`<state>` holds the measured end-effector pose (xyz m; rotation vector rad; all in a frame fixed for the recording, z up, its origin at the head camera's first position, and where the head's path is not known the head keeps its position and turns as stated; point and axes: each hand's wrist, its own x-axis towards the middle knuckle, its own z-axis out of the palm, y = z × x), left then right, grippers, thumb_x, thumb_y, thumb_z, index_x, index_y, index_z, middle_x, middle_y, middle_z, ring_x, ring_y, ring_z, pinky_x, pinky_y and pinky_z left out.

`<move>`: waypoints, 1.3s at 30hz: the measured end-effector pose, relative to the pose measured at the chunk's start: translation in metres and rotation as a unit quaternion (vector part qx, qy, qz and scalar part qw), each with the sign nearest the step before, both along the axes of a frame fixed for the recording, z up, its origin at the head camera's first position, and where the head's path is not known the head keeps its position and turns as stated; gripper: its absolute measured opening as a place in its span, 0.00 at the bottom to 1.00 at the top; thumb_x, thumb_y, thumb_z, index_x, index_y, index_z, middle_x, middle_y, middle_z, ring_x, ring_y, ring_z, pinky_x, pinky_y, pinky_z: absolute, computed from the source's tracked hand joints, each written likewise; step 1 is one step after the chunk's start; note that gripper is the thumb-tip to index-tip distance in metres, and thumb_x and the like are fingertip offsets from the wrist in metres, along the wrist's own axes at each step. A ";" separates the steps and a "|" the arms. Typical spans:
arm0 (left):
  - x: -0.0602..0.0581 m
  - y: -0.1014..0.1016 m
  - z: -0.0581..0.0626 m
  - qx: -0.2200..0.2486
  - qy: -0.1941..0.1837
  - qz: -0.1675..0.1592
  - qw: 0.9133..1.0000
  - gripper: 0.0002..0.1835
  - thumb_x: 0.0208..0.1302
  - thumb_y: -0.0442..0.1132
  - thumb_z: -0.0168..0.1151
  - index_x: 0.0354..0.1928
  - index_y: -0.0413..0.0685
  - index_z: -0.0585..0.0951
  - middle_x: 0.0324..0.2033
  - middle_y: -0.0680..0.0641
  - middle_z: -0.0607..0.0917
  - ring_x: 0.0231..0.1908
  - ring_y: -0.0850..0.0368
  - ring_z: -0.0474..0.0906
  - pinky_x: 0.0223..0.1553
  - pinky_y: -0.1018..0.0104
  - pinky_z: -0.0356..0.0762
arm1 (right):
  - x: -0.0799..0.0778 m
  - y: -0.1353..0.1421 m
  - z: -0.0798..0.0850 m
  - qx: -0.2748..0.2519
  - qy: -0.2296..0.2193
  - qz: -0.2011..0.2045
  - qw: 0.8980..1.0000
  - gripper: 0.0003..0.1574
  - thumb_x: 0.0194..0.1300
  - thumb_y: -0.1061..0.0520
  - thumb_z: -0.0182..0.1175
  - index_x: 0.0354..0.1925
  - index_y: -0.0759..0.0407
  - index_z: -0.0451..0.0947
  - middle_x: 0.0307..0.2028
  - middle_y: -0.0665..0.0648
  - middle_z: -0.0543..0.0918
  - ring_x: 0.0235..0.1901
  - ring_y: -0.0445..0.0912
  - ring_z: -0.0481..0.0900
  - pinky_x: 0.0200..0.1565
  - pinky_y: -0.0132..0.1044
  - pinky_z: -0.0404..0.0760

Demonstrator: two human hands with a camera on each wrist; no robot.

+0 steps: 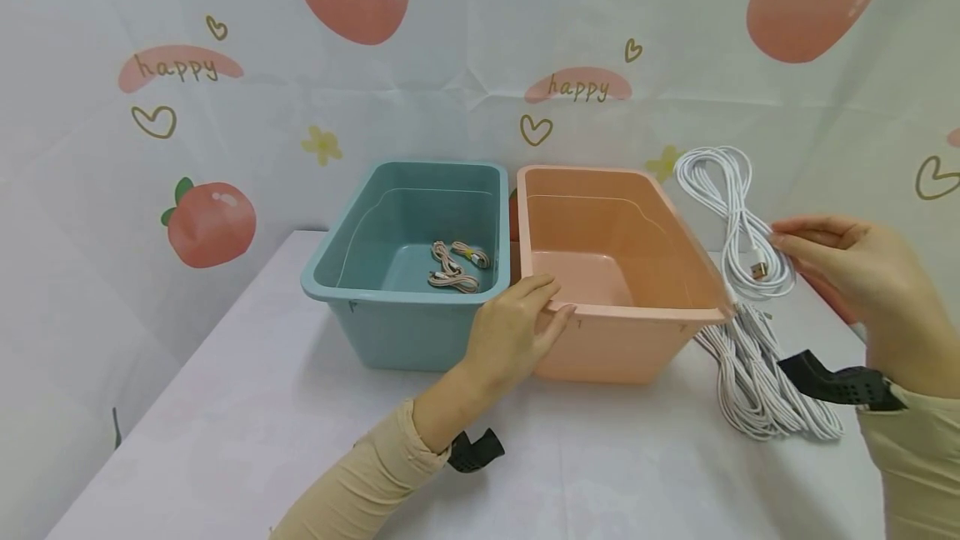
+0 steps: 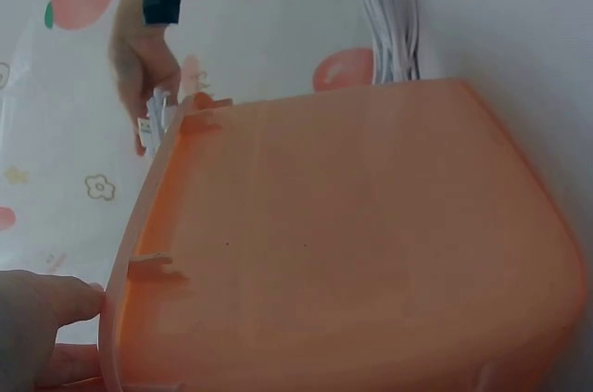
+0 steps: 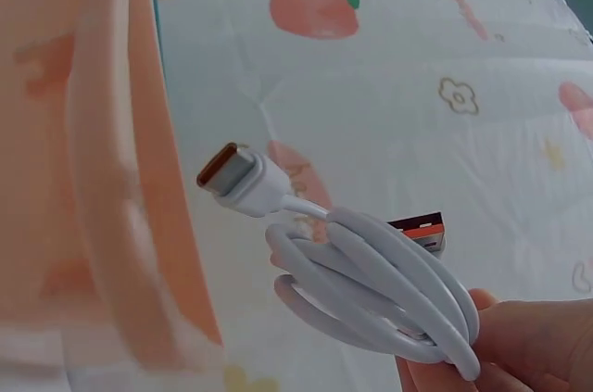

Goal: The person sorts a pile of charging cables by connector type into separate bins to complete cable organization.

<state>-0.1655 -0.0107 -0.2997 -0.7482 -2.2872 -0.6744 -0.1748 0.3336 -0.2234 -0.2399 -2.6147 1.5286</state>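
On the table point(image 1: 247, 407), right of centre: items as listed.
Cable point(image 1: 738, 223): white, coiled in loops, raised above the table just beside the right wall of the pink bin; the lower loops sit against the right hand's fingertips, the upper loops stand free above them.
Cable ends: in the right wrist view the coil point(image 3: 380, 295) shows one plug pointing up and left, a second plug behind the loops.
Right hand point(image 1: 862, 286): fingers curled round the lower part of the coil, pinching it between thumb and fingertips; palm faces left.
Pink bin point(image 1: 600, 273): nothing visible inside it, standing touching the blue bin on its right side.
Left hand point(image 1: 510, 336): grips the pink bin's near rim at its left corner, fingers bent over the edge, thumb on the outer wall; in the left wrist view a finger point(image 2: 51, 304) lies against the rim point(image 2: 125, 253).
Blue bin point(image 1: 408, 257): holds a small bundle of pinkish cables point(image 1: 456, 265) on its floor.
Cable pile point(image 1: 757, 377): more white cables, lying on the table beside the pink bin's right wall, under the raised coil.
Backdrop point(image 1: 465, 65): cloth printed with peaches, hearts and "happy".
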 end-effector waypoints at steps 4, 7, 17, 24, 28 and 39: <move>0.000 0.000 0.000 0.001 -0.001 -0.003 1.000 0.16 0.60 0.46 0.62 0.45 0.43 0.84 0.46 0.48 0.85 0.48 0.56 0.83 0.42 0.66 0.82 | -0.010 -0.011 0.005 -0.018 0.018 0.031 0.999 0.11 0.60 0.47 0.62 0.43 0.33 0.80 0.30 0.27 0.82 0.35 0.25 0.76 0.35 0.14 0.74; 0.000 0.000 0.000 0.002 -0.002 -0.005 1.000 0.16 0.60 0.45 0.62 0.45 0.42 0.83 0.46 0.48 0.85 0.47 0.56 0.83 0.42 0.65 0.82 | -0.021 -0.019 0.008 -0.085 0.049 0.069 0.993 0.10 0.60 0.56 0.62 0.37 0.39 0.83 0.29 0.34 0.85 0.34 0.27 0.79 0.35 0.16 0.76; 0.000 0.000 0.002 0.003 -0.005 -0.005 1.000 0.16 0.60 0.46 0.62 0.45 0.43 0.84 0.46 0.48 0.85 0.47 0.56 0.83 0.42 0.66 0.82 | -0.046 -0.049 0.014 -0.093 0.063 0.112 0.987 0.15 0.59 0.62 0.62 0.28 0.39 0.84 0.26 0.36 0.85 0.31 0.29 0.81 0.34 0.20 0.80; 0.000 0.000 0.001 0.003 -0.006 -0.005 1.000 0.15 0.61 0.45 0.61 0.45 0.43 0.84 0.46 0.49 0.85 0.47 0.57 0.83 0.42 0.66 0.82 | -0.063 -0.070 0.019 -0.066 0.046 0.130 0.988 0.15 0.61 0.58 0.61 0.26 0.35 0.82 0.27 0.33 0.83 0.33 0.27 0.79 0.37 0.19 0.80; -0.001 0.000 0.001 0.001 -0.006 -0.005 1.000 0.15 0.61 0.45 0.62 0.44 0.43 0.84 0.47 0.49 0.85 0.48 0.56 0.83 0.42 0.66 0.82 | -0.073 -0.082 0.020 -0.067 0.038 0.140 0.987 0.15 0.61 0.58 0.61 0.25 0.35 0.81 0.26 0.33 0.82 0.33 0.26 0.78 0.37 0.19 0.79; -0.001 0.000 0.002 -0.002 -0.006 0.001 1.000 0.16 0.60 0.45 0.62 0.45 0.43 0.84 0.47 0.48 0.85 0.49 0.56 0.82 0.45 0.65 0.82 | -0.095 -0.113 0.018 -0.085 0.009 0.165 0.983 0.18 0.61 0.62 0.59 0.23 0.39 0.81 0.24 0.35 0.82 0.27 0.29 0.78 0.32 0.20 0.78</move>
